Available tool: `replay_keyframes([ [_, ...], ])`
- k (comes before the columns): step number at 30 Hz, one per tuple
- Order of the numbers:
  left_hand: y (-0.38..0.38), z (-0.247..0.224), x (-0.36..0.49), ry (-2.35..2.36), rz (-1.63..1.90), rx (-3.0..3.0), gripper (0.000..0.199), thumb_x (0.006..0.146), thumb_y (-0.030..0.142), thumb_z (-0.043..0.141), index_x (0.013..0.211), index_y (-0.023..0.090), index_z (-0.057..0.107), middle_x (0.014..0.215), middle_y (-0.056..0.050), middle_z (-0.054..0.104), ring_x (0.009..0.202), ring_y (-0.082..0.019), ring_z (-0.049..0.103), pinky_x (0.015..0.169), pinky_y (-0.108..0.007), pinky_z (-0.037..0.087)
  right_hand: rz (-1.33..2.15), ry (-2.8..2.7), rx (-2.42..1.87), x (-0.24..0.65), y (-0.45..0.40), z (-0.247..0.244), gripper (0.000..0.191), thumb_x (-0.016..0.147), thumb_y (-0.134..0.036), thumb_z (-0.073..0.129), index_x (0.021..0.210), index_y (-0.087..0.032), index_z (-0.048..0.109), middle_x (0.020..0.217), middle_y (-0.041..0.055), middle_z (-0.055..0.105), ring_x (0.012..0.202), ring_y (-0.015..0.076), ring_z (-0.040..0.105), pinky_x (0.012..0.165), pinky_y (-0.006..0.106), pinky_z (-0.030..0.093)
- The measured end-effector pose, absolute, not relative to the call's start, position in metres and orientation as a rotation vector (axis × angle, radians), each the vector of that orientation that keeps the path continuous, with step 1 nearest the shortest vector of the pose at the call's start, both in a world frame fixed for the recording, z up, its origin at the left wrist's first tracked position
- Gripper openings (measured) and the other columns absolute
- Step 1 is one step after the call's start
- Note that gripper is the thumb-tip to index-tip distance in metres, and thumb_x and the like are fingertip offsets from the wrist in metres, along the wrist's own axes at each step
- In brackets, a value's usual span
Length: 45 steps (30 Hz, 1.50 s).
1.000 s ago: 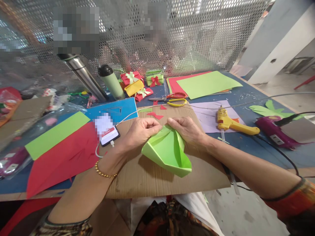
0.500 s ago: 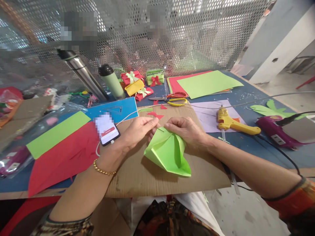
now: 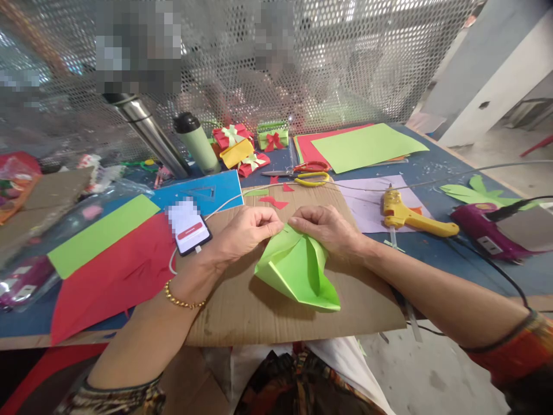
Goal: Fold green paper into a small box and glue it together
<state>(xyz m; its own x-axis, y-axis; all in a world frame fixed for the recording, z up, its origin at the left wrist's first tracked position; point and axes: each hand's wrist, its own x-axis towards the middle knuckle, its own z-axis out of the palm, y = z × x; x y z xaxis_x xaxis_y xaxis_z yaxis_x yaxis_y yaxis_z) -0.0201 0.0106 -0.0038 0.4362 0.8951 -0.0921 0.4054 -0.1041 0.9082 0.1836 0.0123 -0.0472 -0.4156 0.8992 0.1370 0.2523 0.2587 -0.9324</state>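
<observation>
A folded piece of bright green paper (image 3: 298,268) hangs over the brown cardboard sheet (image 3: 242,323), its wide open side toward me. My left hand (image 3: 253,227) pinches its upper left corner between thumb and fingers. On the upper right of the same paper, my right hand (image 3: 326,230) is closed, thumb on top and fingers curled behind. Both sets of fingertips are close together at the gathered top edge. Just beyond the hands, red paper scraps (image 3: 274,202) lie on the cardboard. Scissors with red handles (image 3: 311,166) and a yellow-handled pair (image 3: 311,180) rest behind them.
A yellow glue gun (image 3: 401,213) lies on lilac paper (image 3: 363,196) at right, near a purple device (image 3: 486,230). At left are a phone (image 3: 189,227) with a cable, red paper (image 3: 116,282) and a blue board (image 3: 216,190). Bottles (image 3: 196,141) and small paper boxes (image 3: 273,137) stand behind.
My left thumb and fingers have shifted slightly right and closed onto the green paper's top corner. The paper's lower tip has swung a little to the right. My right hand keeps its place.
</observation>
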Motion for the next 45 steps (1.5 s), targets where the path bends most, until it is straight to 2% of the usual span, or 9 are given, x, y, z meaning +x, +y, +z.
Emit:
replay_keyframes([
  [6,0.0142,-0.0024,-0.0225,1.045,0.601,1.506,0.036,0.074,0.047,0.078,0.066,0.017,0.059,0.056,0.004,0.054,0.05,-0.008,0.047,0.048,-0.021,0.039,1.145,-1.839,-1.042,0.1853,0.0132,-0.0471,0.042,0.092,-0.056,0.054,0.07,-0.019,0.057,0.062,-0.0016,0.052,0.057,0.0103,0.043,0.052,0.025,0.029],
  [10,0.0158,-0.0012,-0.025,1.069,0.573,1.522,0.032,0.077,0.045,0.071,0.066,0.016,0.062,0.06,0.0,0.062,0.053,-0.01,0.055,0.05,-0.022,0.045,1.136,-1.854,-1.031,0.1861,0.0131,-0.0461,0.043,0.093,-0.055,0.053,0.069,-0.019,0.055,0.062,-0.0018,0.05,0.058,0.0104,0.044,0.053,0.025,0.03],
  [14,0.015,-0.0022,-0.0235,1.12,0.588,1.615,0.018,0.074,0.033,0.065,0.066,0.017,0.06,0.056,0.004,0.055,0.049,-0.008,0.048,0.045,-0.02,0.038,1.093,-1.878,-1.042,0.1856,0.0131,-0.0448,0.041,0.092,-0.052,0.052,0.068,-0.019,0.056,0.062,-0.0017,0.05,0.059,0.0104,0.044,0.054,0.025,0.03],
  [21,0.0152,-0.0026,-0.0237,1.163,0.594,1.804,0.013,0.072,0.029,0.058,0.065,0.018,0.057,0.056,0.005,0.049,0.051,-0.008,0.043,0.046,-0.02,0.031,1.068,-1.908,-1.039,0.184,0.0138,-0.0454,0.041,0.092,-0.052,0.052,0.068,-0.019,0.056,0.061,-0.0024,0.048,0.059,0.0098,0.042,0.054,0.026,0.03],
  [27,0.015,-0.0027,-0.0213,1.083,0.462,1.824,0.024,0.081,0.039,0.059,0.069,0.018,0.057,0.057,0.005,0.049,0.051,-0.008,0.043,0.047,-0.021,0.031,1.054,-1.948,-1.034,0.1859,0.0129,-0.0433,0.041,0.093,-0.05,0.051,0.067,-0.019,0.055,0.061,-0.0029,0.046,0.059,0.0093,0.04,0.055,0.026,0.029],
  [31,0.014,-0.0071,-0.0193,1.071,0.464,1.797,0.03,0.079,0.041,0.064,0.063,0.018,0.052,0.058,0.005,0.043,0.053,-0.007,0.038,0.049,-0.021,0.027,1.066,-1.987,-1.025,0.1858,0.0116,-0.0404,0.039,0.092,-0.05,0.053,0.069,-0.019,0.056,0.063,-0.0028,0.047,0.06,0.0095,0.04,0.056,0.026,0.031],
  [37,0.0143,-0.005,-0.0203,1.126,0.458,1.781,0.033,0.077,0.04,0.067,0.061,0.02,0.046,0.055,0.007,0.039,0.05,-0.007,0.033,0.047,-0.022,0.022,1.158,-1.852,-1.051,0.1823,0.0106,-0.0457,0.06,0.092,-0.072,0.048,0.062,-0.021,0.04,0.06,-0.0038,0.036,0.056,0.0088,0.034,0.051,0.026,0.026],
  [41,0.0142,-0.0023,-0.0214,1.165,0.478,1.829,0.03,0.08,0.038,0.062,0.062,0.02,0.047,0.056,0.006,0.042,0.05,-0.007,0.037,0.047,-0.022,0.024,1.28,-1.714,-1.074,0.1805,0.0098,-0.0467,0.067,0.087,-0.083,0.046,0.066,-0.02,0.05,0.062,-0.0022,0.044,0.056,0.0096,0.039,0.05,0.026,0.028],
  [45,0.0131,-0.0002,-0.0212,1.177,0.501,1.889,0.028,0.081,0.037,0.06,0.062,0.019,0.049,0.056,0.006,0.043,0.052,-0.008,0.037,0.049,-0.022,0.027,1.29,-1.677,-1.091,0.1807,0.0096,-0.0428,0.067,0.088,-0.081,0.045,0.07,-0.018,0.06,0.063,-0.0011,0.049,0.057,0.0102,0.042,0.052,0.026,0.032],
])
